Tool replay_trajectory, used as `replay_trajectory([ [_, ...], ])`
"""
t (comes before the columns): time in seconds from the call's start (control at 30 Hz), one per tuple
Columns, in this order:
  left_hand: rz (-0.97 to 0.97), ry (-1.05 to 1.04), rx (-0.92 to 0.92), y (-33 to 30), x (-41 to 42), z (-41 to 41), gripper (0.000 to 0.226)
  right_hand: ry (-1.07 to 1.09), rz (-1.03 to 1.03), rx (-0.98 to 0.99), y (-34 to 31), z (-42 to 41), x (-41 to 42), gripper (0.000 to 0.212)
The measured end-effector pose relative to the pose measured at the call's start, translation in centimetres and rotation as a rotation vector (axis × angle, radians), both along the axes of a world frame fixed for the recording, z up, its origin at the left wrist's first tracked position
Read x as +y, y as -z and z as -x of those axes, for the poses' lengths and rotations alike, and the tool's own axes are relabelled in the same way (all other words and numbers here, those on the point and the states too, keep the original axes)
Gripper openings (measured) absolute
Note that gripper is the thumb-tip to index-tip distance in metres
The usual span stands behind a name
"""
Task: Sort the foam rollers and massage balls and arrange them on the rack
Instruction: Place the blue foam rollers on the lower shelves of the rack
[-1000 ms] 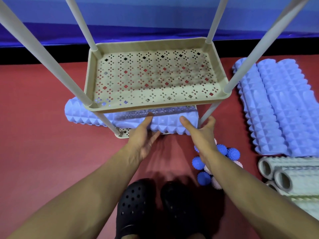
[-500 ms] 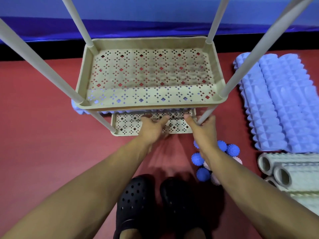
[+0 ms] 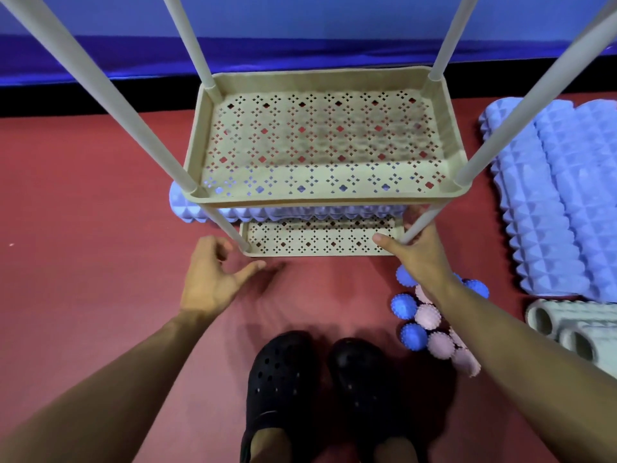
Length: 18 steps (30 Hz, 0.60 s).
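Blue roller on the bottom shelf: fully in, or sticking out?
Sticking out. The blue roller lies on the bottom shelf, its left end past the rack's front-left post.

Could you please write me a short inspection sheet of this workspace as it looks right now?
Surface: red floor, bare where visible.
Job's things: beige rack; one blue foam roller on its bottom shelf, left end sticking out; more blue rollers and grey rollers on the floor at right; blue and pink massage balls near the right arm.
Clutter: nothing seen.
Hands: left hand open, apart from the rack; right hand at the rack's front right post, grip unclear.
Cables: nothing seen.
Surroundings: blue wall with black base behind; black clogs below.
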<state>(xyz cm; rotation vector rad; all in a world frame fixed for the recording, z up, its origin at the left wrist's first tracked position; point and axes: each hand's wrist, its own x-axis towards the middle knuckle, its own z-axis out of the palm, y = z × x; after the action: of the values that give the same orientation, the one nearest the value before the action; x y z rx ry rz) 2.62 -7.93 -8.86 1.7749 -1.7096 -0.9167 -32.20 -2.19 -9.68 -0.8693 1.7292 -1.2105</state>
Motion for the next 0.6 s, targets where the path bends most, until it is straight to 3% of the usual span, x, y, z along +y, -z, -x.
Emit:
replay_trajectory([
  [0.1, 0.044, -0.076, -0.132, 0.0, -1.7, -3.0, 0.094, -0.003, -0.034, 0.032, 0.4, 0.4, 0.2, 0.086],
  [0.17, -0.051, -0.091, -0.168, -0.2, -3.1, -4.4, 0.14, -0.023, -0.018, 0.054, 0.6, 0.7, 0.2, 0.087],
  [0.23, -0.168, -0.069, -0.124, -0.2, -5.0, -5.2, 0.168, -0.036, 0.004, 0.065, 0.4, 0.9, -0.2, 0.087],
  [0.4, -0.255, 0.049, 0.013, 0.0, -8.3, -5.7, 0.174, -0.13, 0.025, 0.047, 0.3, 1.8, -1.4, 0.085],
  [0.6, -0.109, 0.046, 0.184, -0.1, -6.7, -3.0, 0.15, -0.049, 0.009, 0.059, 0.1, 2.8, -0.9, 0.068],
])
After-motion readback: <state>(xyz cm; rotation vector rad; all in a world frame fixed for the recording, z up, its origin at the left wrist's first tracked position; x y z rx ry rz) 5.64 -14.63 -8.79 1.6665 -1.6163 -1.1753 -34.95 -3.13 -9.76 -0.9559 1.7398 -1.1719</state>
